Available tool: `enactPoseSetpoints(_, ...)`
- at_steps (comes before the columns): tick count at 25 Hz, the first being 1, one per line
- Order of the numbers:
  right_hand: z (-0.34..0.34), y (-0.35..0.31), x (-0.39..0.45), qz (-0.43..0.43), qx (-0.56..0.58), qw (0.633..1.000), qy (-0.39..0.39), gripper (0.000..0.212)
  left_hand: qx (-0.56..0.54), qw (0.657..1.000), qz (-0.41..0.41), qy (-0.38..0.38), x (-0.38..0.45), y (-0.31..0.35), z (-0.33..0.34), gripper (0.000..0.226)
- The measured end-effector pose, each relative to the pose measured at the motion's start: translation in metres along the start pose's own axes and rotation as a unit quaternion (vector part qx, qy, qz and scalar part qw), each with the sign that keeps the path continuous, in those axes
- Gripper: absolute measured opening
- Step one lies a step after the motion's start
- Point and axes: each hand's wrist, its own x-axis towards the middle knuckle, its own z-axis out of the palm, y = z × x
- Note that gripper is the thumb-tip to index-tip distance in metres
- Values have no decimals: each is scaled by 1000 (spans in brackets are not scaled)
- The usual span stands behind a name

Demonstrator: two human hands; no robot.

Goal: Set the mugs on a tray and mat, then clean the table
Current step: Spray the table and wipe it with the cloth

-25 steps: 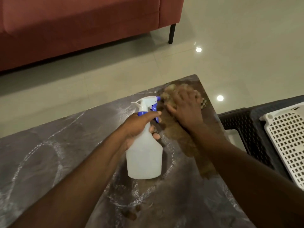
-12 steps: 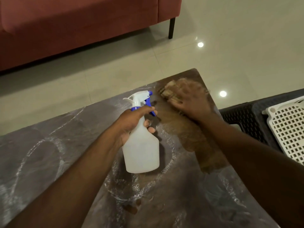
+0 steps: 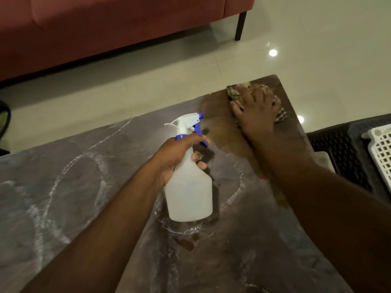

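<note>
A dark marbled table [image 3: 63,187] with white streaks fills the lower view. My left hand [image 3: 177,153] grips the neck of a white spray bottle [image 3: 190,193] with a blue trigger, held just above the table's middle. My right hand [image 3: 257,111] lies flat on a patterned brown cloth [image 3: 234,93] at the table's far right corner. A wet brownish band runs from that corner back along the right side. No mugs, tray or mat are in view.
A red sofa [image 3: 105,28] with a black leg stands across the tiled floor [image 3: 317,39]. To the right of the table sits a dark woven chair [image 3: 338,149] holding a white perforated basket [image 3: 380,149].
My right hand has pushed the cloth away from me toward the table's far right corner. The left hand still holds the bottle in about the same place.
</note>
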Motion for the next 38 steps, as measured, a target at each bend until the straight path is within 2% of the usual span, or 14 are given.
enactPoseSetpoints(2, 8, -24, -40, -108, 17, 993, 39, 49, -3, 1000, -10, 3, -4, -14, 0, 18)
enactPoseSetpoints(5, -11, 36, -126, -249, 12, 968, -30, 52, -5, 999, -38, -10, -15, -32, 7, 17)
enactPoseSetpoints(9, -24, 45, -117, 14, -19, 1000, -8, 52, 25, 999, -38, -25, -27, -56, 23, 16)
enactPoseSetpoints(10, -18, 30, -127, 17, -9, 1000, 7, 52, 41, 998, -35, -21, -30, -63, 28, 18)
enactPoseSetpoints(14, -27, 65, -229, -183, -2, 983, 9, 47, 151, 988, 0, 23, -44, -87, 40, 28)
enactPoseSetpoints(15, -37, 85, -235, -164, -11, 986, 6, 48, 190, 981, 16, 34, -50, -92, 43, 25)
enactPoseSetpoints(18, -38, 83, -220, 69, -29, 997, 18, 50, 321, 942, 64, 70, -66, -109, 59, 18)
enactPoseSetpoints(19, -35, 68, -224, 70, -12, 997, 18, 51, 352, 930, 69, 81, -71, -116, 65, 21)
enactPoseSetpoints(23, -50, 116, -325, -205, -9, 978, -37, 49, 397, 911, 70, 86, -93, -142, 94, 21)
enactPoseSetpoints(27, -67, 185, -319, -3, -77, 993, -92, 61, 401, 909, 90, 67, -110, -171, 133, 13)
enactPoseSetpoints(29, -65, 159, -315, 50, -30, 998, -33, 51, 407, 906, 88, 73, -114, -185, 154, 12)
enactPoseSetpoints(33, -75, 186, -404, -207, -5, 977, -49, 48, 408, 904, 87, 93, -118, -191, 172, 13)
enactPoseSetpoints(37, -80, 211, -376, 44, -22, 999, -12, 50, 436, 891, 78, 101, -122, -201, 182, 23)
enactPoseSetpoints(38, -74, 193, -373, 51, -6, 999, -2, 49, 440, 889, 80, 101, -121, -203, 184, 23)
